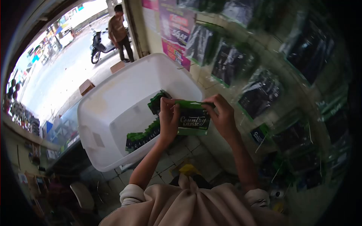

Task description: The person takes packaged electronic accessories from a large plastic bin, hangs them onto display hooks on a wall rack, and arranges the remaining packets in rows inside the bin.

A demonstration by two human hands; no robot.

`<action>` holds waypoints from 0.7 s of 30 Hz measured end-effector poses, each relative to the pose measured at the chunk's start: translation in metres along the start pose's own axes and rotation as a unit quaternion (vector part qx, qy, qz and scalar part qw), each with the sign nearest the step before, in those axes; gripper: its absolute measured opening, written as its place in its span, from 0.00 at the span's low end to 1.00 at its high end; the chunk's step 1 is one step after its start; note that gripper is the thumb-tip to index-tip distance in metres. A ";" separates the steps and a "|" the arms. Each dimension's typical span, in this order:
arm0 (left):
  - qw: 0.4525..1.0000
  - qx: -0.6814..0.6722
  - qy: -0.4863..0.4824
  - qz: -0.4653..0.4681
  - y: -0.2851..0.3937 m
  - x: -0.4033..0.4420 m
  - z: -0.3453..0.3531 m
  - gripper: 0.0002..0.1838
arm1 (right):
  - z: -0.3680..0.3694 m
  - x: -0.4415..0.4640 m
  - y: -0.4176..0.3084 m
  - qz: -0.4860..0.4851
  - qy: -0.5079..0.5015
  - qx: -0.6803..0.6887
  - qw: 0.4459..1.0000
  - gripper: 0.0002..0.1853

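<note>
Both my hands grip one flat packet (pixel 193 121), dark with green edges and the words "Country Music" in white. My left hand (pixel 169 117) pinches its upper left edge, and my right hand (pixel 222 113) pinches the upper right corner. The packet hangs upright between them, in front of the near right side of a white plastic tub (pixel 120 88). Inside the tub lies a row of similar green-edged packets (pixel 141 138), overlapping one another. Another small stack of packets (pixel 156 102) shows just past my left hand, partly hidden by it.
On the right wall, several clear-wrapped dark packs (pixel 260 90) hang from hooks, with thin metal rods (pixel 263 143) sticking out. A glass counter (pixel 64 130) is left of the tub. Beyond the doorway, a person (pixel 118 32) stands by a scooter (pixel 100 45). Tiled floor (pixel 179 156) lies below.
</note>
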State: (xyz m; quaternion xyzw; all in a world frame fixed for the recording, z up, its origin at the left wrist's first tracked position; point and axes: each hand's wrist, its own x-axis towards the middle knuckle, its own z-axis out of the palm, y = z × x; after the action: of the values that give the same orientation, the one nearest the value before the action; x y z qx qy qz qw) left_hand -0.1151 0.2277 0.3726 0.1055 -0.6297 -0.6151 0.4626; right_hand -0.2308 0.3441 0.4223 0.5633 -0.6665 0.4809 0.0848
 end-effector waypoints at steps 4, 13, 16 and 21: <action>0.996 -0.030 -0.073 -0.048 -0.031 -0.045 0.057 0.07 | -0.037 -0.077 0.008 0.101 0.069 -0.008 0.992 0.07; 0.971 0.028 -0.220 -0.087 -0.071 -0.130 0.146 0.09 | -0.069 -0.216 0.024 0.220 0.212 -0.089 0.948 0.05; 0.961 0.032 -0.266 -0.070 -0.073 -0.141 0.158 0.10 | -0.076 -0.238 0.019 0.231 0.217 -0.115 0.941 0.05; 0.946 -0.013 -0.319 -0.061 -0.070 -0.142 0.172 0.09 | -0.086 -0.243 0.005 0.262 0.234 -0.158 0.923 0.06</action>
State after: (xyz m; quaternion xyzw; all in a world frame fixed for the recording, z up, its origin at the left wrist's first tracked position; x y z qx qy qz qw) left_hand -0.1899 0.4280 0.2793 -0.0638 -0.7287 -0.6516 0.2008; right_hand -0.1861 0.5697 0.3051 0.2197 -0.8185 0.4928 0.1971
